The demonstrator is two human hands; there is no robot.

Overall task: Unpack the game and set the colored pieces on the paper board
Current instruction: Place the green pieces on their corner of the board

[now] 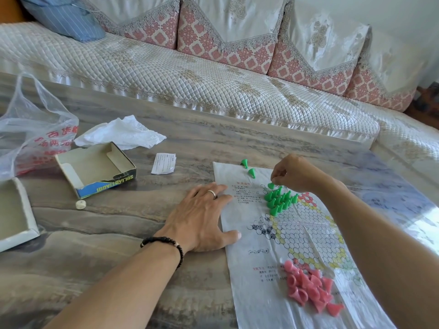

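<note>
Marble-patterned tabletop (99, 233) carries my paper board (280, 236), long axis running away from me. Left hand (202, 219) presses it flat, fingers straight; right hand (293, 174) pinches a green piece (271, 185), tip sideways. Box (95, 172) reads "SULIAOTIAOQI".

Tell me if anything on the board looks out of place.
Two green pieces lie tipped over at the paper board's far edge, apart from the standing green cluster. The pink pieces sit in a loose heap, not yet set out.

Bright, soft daylight, glare on the glossy table (392, 186), wide-angle bending at edges, slight softness.
</note>
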